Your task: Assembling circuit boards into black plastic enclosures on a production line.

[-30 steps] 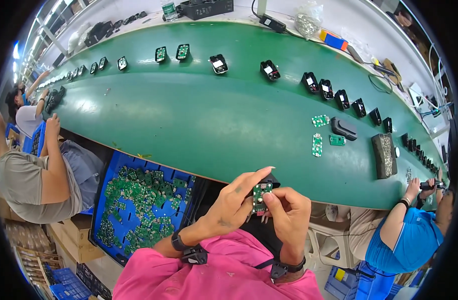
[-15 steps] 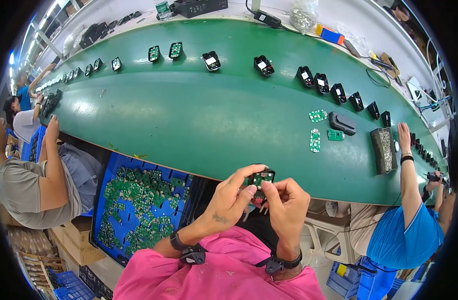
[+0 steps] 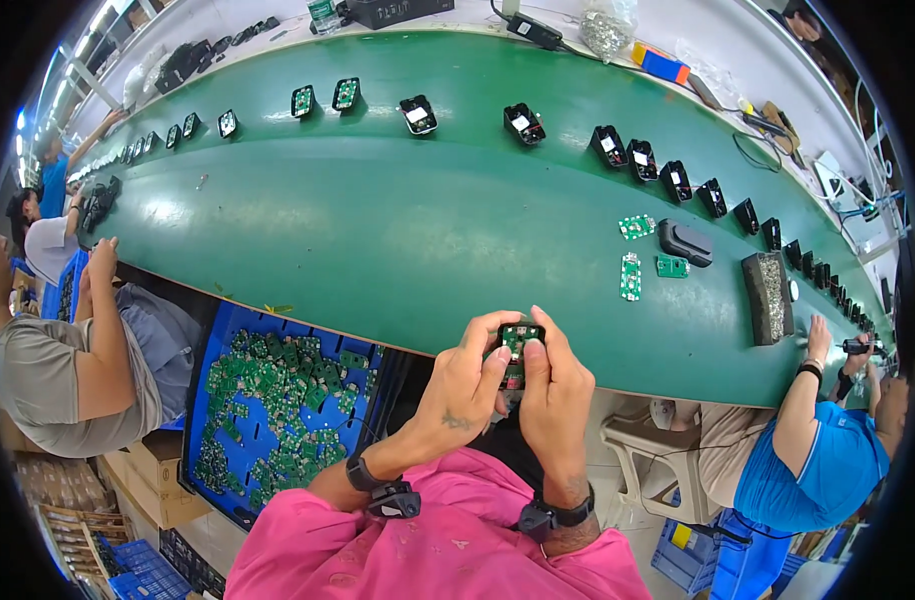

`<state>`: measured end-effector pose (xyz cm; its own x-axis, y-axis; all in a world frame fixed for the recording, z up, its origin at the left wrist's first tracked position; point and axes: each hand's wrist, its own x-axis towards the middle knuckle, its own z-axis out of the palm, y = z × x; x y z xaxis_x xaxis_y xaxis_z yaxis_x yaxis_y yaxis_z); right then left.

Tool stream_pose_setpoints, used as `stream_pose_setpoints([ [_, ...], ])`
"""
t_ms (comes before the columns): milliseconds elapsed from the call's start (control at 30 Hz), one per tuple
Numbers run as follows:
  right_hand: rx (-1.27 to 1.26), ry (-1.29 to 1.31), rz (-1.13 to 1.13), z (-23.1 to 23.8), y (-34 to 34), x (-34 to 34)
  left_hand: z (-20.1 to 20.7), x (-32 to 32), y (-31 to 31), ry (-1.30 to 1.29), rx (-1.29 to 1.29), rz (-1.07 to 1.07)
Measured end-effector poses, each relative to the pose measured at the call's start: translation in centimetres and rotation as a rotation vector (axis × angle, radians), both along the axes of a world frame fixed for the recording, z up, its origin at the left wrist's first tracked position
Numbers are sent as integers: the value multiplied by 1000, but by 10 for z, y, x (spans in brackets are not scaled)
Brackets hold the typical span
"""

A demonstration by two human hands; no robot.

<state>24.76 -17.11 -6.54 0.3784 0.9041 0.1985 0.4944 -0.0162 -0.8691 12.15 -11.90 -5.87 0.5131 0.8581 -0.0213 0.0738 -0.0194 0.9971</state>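
Observation:
Between my two hands, at the near edge of the green worktop, is a small black plastic housing with a green circuit board (image 3: 519,372) seated in its opening. My left hand (image 3: 460,385) grips its left side, thumb on the board. My right hand (image 3: 561,390) wraps the right side, its thumb also lying on the board. Both hands are closed round the housing, and the fingers beneath it are hidden. Ahead and to the right, loose green boards (image 3: 631,276) lie beside a closed dark grey case (image 3: 685,243).
A blue crate (image 3: 268,415) full of green boards stands left of my arms. Black housings (image 3: 524,124) line the far strip of the worktop (image 3: 378,230). A speckled block (image 3: 767,298) sits at the right, near a co-worker in blue (image 3: 808,460). Another co-worker (image 3: 68,390) sits at the left.
My right hand has closed in round the housing, and both thumbs now lie on the board. The far housings have shifted slightly left. The right co-worker's hand has drawn back toward the near edge.

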Motion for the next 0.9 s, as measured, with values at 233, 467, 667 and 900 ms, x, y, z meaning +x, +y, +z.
stream_pose_setpoints([
  [233, 145, 71, -59, -12, 18, -14, -8, 4, 1, 7, 90, 154],
  [467, -72, 106, -5, -4, 49, -28, -21, -17, 43, 40, 229, 169],
  [667, 14, 37, -93, -35, 49, -18, -7, -63, 237, 182, 360, 467],
  [900, 257, -375, 4, -47, 55, -18, -39, -48, 409, 372, 417, 547],
])
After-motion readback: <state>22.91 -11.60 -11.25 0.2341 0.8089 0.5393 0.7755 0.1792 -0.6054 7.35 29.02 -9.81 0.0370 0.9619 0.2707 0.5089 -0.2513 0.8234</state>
